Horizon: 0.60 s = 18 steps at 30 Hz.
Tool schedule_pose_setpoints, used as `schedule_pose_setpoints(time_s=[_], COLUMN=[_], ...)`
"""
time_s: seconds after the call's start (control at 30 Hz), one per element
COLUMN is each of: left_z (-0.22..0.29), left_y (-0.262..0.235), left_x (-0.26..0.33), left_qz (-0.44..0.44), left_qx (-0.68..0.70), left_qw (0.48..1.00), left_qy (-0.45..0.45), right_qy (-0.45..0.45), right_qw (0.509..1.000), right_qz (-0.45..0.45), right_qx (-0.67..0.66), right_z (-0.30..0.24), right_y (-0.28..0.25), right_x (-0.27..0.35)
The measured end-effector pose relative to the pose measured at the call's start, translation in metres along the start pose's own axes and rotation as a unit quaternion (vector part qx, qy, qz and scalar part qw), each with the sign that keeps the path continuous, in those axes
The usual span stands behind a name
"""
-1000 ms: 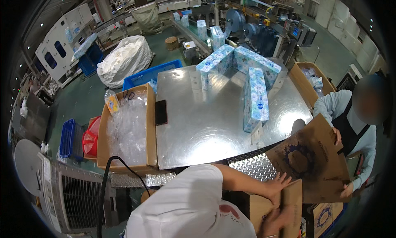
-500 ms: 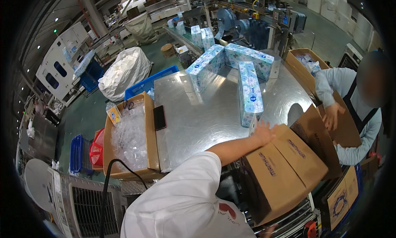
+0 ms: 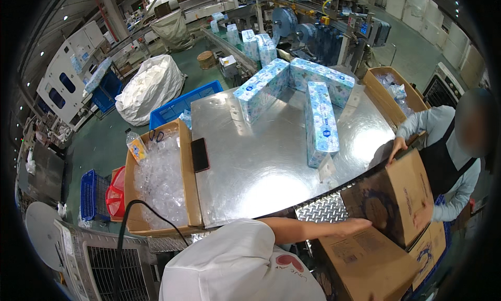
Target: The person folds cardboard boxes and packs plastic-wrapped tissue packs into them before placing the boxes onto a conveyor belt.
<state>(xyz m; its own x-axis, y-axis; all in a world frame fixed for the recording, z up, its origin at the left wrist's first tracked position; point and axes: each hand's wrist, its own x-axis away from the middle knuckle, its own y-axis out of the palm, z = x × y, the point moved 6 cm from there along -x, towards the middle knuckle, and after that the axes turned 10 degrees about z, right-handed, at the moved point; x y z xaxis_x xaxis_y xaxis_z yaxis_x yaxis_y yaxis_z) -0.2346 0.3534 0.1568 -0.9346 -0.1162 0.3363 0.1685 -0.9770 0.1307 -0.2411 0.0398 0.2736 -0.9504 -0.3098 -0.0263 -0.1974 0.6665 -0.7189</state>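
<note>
Head view shows a brown cardboard carton (image 3: 365,262) at the lower right, below the shiny metal tabletop (image 3: 245,155) and just beside a strip of raised-pattern metal plate (image 3: 323,209). Half a second ago its upward side was two panels meeting at a seam, with the left hand spread on its upper corner. Now a face with no visible seam is up, so the carton seems to have been turned; I judge this as positioning of the box rather than filling, since no pack is in the person's grasp.

The left hand (image 3: 356,226) lies along the carton's upper edge, fingers straight and together, pressing or steadying without closing around anything. Of the right hand (image 3: 373,297), at most a blurred hint shows at the lower edge; I cannot tell how far it is spread or what it has hold of.

As far as it shows, the carton's long axis slants from upper left to lower right, pointing away from the tabletop; its lowest part is cut off. Beyond it, the co-worker's brown cardboard box (image 3: 412,189), bent half a second ago, now shows two faces at an angle.
</note>
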Motion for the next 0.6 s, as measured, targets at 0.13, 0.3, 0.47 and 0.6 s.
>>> schedule_pose_setpoints(time_s=[0.13,0.3,0.47,0.6], left_z=[0.042,-0.001,0.001,-0.021], left_y=[0.037,-0.036,-0.143,-0.082], left_x=[0.027,-0.007,-0.033,-0.005], left_qz=[0.041,0.175,0.166,0.165], left_qx=[-0.181,-0.258,-0.438,-0.663], left_qw=[0.954,0.935,0.833,0.722], left_qy=[0.237,0.17,0.296,0.111], right_qy=[0.043,-0.324,0.142,0.201], right_qw=[0.965,0.929,0.981,0.863], right_qz=[-0.24,0.138,0.054,-0.021], right_qx=[-0.095,0.112,-0.122,-0.464], right_z=[-0.071,-0.088,0.066,0.205], right_y=[0.172,0.119,0.043,0.05], right_x=[-0.016,-0.023,-0.051,-0.014])
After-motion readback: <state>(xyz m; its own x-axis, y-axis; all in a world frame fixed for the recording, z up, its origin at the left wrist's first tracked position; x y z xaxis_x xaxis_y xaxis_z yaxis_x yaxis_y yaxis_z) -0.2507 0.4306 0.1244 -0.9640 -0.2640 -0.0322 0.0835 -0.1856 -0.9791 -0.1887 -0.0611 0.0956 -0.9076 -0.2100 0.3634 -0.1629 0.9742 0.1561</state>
